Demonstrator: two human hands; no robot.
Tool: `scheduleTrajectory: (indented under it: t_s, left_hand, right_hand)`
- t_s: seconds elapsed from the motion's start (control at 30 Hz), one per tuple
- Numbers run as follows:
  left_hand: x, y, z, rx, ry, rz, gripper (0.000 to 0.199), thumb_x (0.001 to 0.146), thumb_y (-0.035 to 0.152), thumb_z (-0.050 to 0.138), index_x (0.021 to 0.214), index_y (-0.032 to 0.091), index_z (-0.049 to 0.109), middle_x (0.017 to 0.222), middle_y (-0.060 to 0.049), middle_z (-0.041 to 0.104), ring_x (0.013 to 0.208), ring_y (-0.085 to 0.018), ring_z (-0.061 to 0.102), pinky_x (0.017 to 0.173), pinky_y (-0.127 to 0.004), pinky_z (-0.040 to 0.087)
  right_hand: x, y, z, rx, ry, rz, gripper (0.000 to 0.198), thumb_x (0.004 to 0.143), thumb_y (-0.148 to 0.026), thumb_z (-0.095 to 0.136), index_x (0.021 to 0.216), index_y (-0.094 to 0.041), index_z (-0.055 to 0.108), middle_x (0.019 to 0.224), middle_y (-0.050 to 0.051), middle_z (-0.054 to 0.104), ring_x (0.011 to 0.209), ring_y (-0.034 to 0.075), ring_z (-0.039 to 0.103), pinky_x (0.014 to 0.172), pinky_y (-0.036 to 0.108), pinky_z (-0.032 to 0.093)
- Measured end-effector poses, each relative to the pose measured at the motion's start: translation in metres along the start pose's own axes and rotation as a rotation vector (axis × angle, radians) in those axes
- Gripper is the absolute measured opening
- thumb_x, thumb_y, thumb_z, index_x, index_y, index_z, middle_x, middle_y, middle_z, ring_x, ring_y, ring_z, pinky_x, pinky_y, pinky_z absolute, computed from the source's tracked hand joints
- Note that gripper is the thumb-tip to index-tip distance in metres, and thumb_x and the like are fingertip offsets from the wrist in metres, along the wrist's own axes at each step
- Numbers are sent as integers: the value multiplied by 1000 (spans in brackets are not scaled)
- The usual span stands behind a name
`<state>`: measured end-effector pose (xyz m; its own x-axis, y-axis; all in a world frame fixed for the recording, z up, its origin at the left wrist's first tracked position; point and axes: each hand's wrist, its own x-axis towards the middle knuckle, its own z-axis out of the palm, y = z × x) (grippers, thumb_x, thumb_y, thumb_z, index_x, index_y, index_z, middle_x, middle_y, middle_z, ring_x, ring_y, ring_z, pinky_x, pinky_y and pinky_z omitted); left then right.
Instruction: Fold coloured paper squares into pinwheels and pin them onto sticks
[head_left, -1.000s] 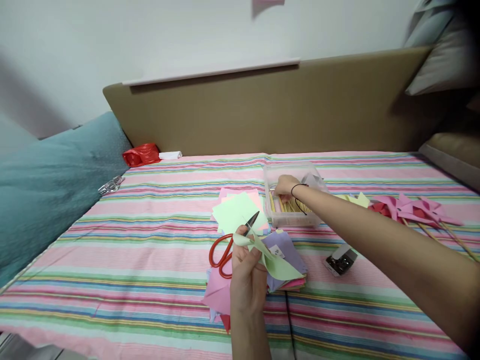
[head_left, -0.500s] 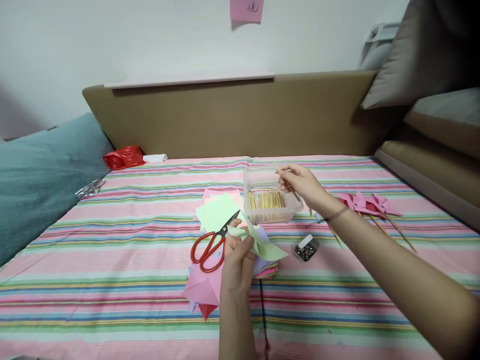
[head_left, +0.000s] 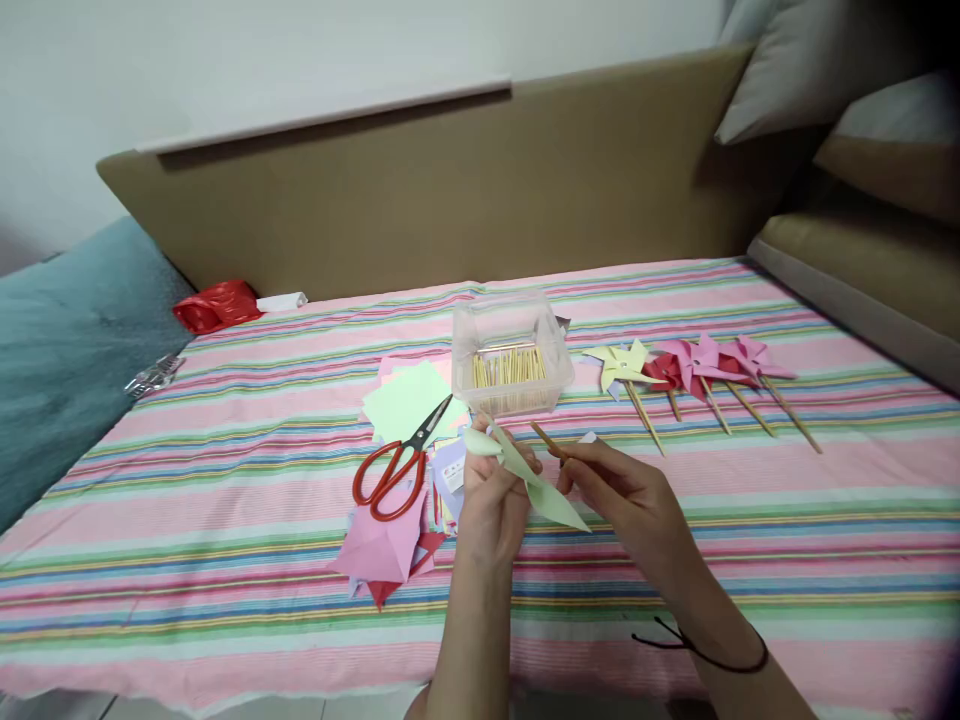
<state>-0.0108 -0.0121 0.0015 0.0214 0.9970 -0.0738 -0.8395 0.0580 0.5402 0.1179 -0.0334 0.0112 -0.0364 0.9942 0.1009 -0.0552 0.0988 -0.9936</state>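
My left hand is closed on a pale green paper pinwheel with folded blades, held above the cloth. Just to its right, my right hand pinches a thin wooden stick; its tip points up and left toward the paper, apart from it. Behind both hands stands a clear plastic box of short wooden sticks. Red-handled scissors lie left of my left hand, near pale green paper sheets.
Finished paper pinwheels on sticks, yellow, red and pink, lie at the right. Pink paper lies front left on the striped cloth. A red plastic bag sits by the blue cushion.
My right hand has come down from over the plastic box with the stick, near the green paper. My left hand keeps its hold on the paper. The view has tilted downward.
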Motion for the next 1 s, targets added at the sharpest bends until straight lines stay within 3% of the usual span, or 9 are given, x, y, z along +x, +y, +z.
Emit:
scheduleTrajectory:
  t_s: [0.13, 0.37, 0.57, 0.8, 1.0]
  left_hand:
    - [-1, -10, 7, -22, 43, -26, 65, 51, 14, 86, 107, 31, 57, 73, 7, 55, 60, -7, 53, 62, -22, 42]
    - [-3, -18, 7, 9, 75, -38, 54, 54, 14, 84, 100, 29, 60, 77, 7, 54, 60, -7, 52, 65, -24, 43]
    - [-5, -20, 10, 14, 48, -25, 67, 54, 13, 83, 113, 32, 57, 75, 6, 55, 62, -8, 52, 65, -23, 42]
    - [-3, -22, 4, 46, -15, -37, 60, 53, 13, 84, 105, 30, 57, 73, 7, 55, 59, -6, 53, 64, -21, 44]
    - [-2, -22, 0, 35, -37, -35, 59, 54, 12, 83, 105, 28, 57, 76, 8, 58, 61, -5, 55, 64, -19, 46]
  right_hand:
    - [-1, -2, -4, 7, -12, 8, 16, 84, -39, 61, 85, -24, 67, 71, 2, 66, 67, 17, 64, 60, 27, 52]
    - [-6, 2, -12, -12, -21, -34, 15, 88, -35, 57, 86, -24, 67, 75, 2, 67, 71, 17, 64, 62, 27, 51]
    - [-10, 0, -14, -155, 44, -62, 11, 85, -32, 61, 85, -24, 69, 65, 1, 65, 51, 14, 56, 46, 26, 43]
    - [-11, 1, -19, -228, 109, -163, 8, 84, -24, 62, 86, -23, 70, 79, 3, 71, 70, 17, 65, 61, 27, 51]
    - [-11, 2, -21, -262, 126, -228, 9, 85, -20, 62, 87, -20, 70, 80, 2, 71, 72, 15, 65, 62, 25, 51]
